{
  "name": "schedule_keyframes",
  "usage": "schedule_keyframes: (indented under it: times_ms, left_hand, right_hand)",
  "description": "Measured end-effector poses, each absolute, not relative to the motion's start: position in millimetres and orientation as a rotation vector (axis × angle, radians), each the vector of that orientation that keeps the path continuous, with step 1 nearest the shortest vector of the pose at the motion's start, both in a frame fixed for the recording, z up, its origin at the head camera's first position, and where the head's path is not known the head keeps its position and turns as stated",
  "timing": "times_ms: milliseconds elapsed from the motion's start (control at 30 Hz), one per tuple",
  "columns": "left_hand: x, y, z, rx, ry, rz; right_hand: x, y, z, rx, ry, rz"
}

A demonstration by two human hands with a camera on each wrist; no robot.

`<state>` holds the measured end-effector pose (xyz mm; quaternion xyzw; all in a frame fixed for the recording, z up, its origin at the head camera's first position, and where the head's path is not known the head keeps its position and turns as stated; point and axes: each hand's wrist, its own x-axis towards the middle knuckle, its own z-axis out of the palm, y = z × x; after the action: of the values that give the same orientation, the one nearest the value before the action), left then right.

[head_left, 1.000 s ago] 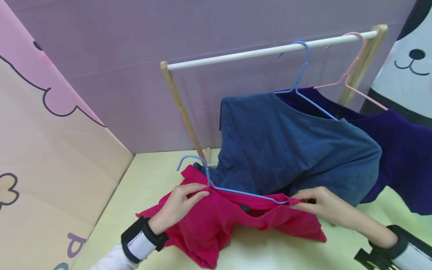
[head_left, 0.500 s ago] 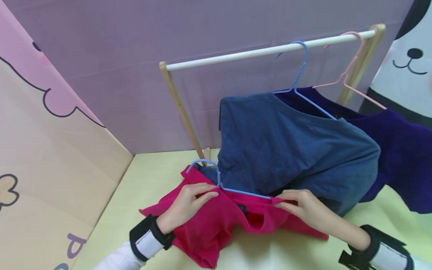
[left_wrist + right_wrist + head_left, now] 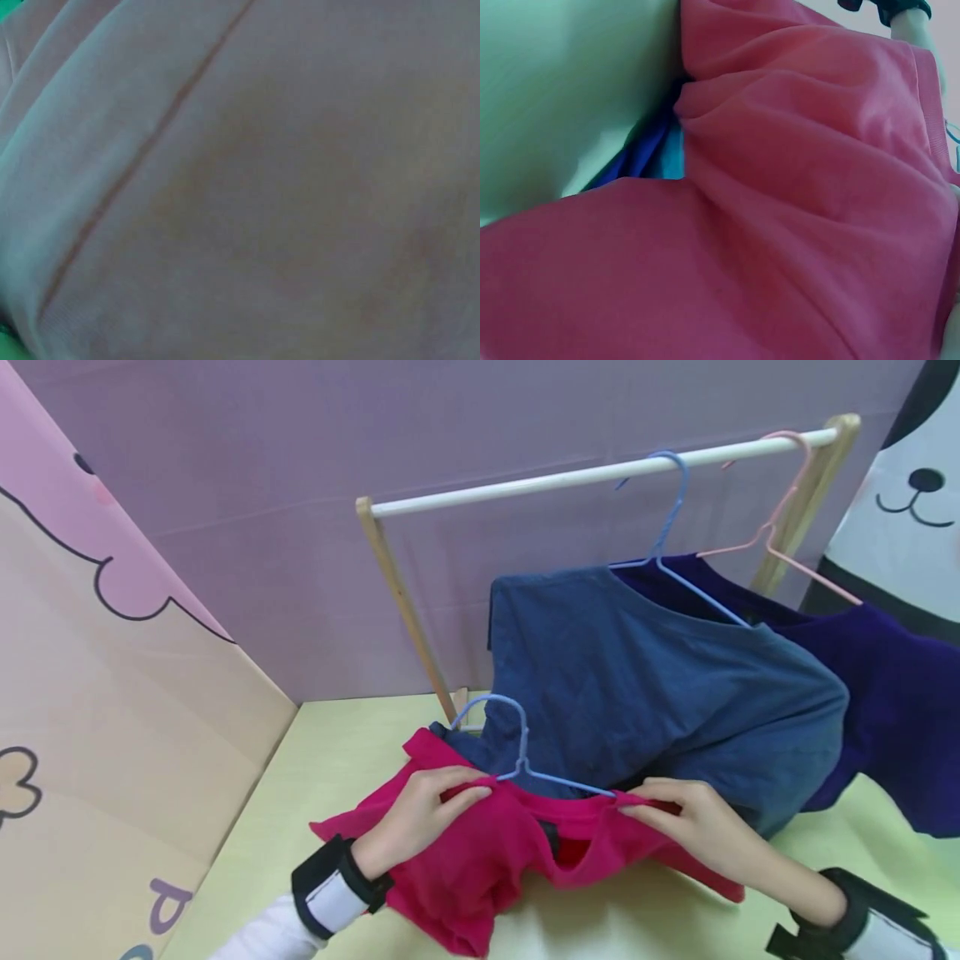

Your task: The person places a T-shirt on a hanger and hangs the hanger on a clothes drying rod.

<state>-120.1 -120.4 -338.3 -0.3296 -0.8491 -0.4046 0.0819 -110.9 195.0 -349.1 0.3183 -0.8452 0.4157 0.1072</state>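
Observation:
A bright pink-red shirt (image 3: 465, 852) lies bunched over the table, its neckline raised between both hands. In its collar sits a light blue wire hanger (image 3: 522, 739), hook upright and arms partly hidden by the cloth. My left hand (image 3: 420, 814) pinches the shirt's neckline just left of the hanger's neck. On the other side, my right hand (image 3: 693, 822) pinches the collar near the end of the hanger's right arm. Close-up fabric with a seam fills the left wrist view. The right wrist view is mostly the shirt (image 3: 817, 150), with fingertips barely visible at its right edge.
Behind stands a wooden rack with a white rod (image 3: 525, 485). A blue shirt (image 3: 637, 677) on a blue hanger and a dark purple shirt (image 3: 900, 693) on a pink hanger hang from its right half. A printed panel (image 3: 135, 693) borders the pale yellow table (image 3: 337, 735) at left.
The hanger's hook has shifted right and turned more upright. My right hand moved left along the collar, then slightly back right. The left hand moved a little right, still pinching the shirt.

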Motion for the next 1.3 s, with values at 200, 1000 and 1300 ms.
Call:
schedule_keyframes:
  times_ms: [200, 1000, 1300]
  left_hand:
    - [-122, -128, -336, -0.978, -2.515, -1.158]
    - [-129, -148, -328, -0.75, -2.206, -1.01]
    - [-125, -160, -333, -0.783, -2.343, -0.992]
  right_hand:
    - [-108, 214, -340, 0.862, -2.485, 1.148]
    - [-112, 264, -291, 0.758, -2.583, 1.14]
    - [-124, 274, -255, 0.458, -2.722, 1.068]
